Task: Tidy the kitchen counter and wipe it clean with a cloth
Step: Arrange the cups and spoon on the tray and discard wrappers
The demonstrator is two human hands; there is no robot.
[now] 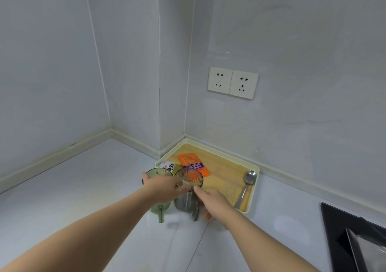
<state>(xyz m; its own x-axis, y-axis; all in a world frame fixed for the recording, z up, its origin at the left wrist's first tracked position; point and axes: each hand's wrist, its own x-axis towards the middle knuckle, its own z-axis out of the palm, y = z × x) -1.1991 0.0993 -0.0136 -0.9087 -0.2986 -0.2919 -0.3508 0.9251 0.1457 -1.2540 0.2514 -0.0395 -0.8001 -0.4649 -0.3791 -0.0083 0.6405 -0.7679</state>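
Observation:
Two ribbed see-through cups stand side by side on the pale counter (87,188), in front of a cream tray. My left hand (165,188) lies over the top of the green cup (158,208). Its thumb is at the far left rim and its fingers reach across to the near rim of the grey cup (186,202). My right hand (215,202) grips the grey cup from the right, index finger up by the rim and thumb low near the base. The fingertips of both hands are partly hidden behind the glass. No cloth is in view.
The cream tray (253,190) with a wooden floor sits in the wall corner. It holds an orange packet (191,163), a metal spoon (246,186) and a white printed packet (168,166). Two wall sockets (232,82) are above it. A black hob (353,236) lies at the right edge.

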